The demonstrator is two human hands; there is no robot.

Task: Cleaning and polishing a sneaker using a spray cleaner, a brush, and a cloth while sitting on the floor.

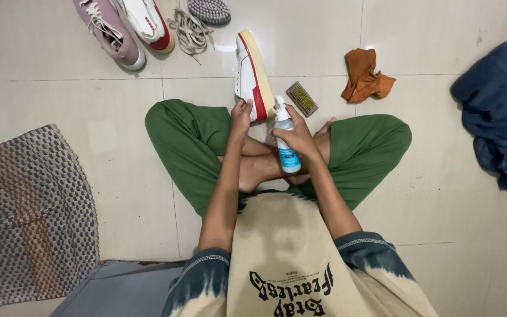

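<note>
Both hands raised: left hand [240, 115] grips sneaker [251, 75].

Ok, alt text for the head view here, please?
Seated cross-legged on a tiled floor, a person's left hand holds a white sneaker while the right hand grips a spray bottle. A small brush, orange cloth and other shoes lie nearby.

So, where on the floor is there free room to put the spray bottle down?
Bare tile lies between the left knee and the woven mat, and between the right knee and the blue cloth. It is crowded ahead: the white shoe in the left hand, the brush, orange rag, laces and pink shoe.
</note>
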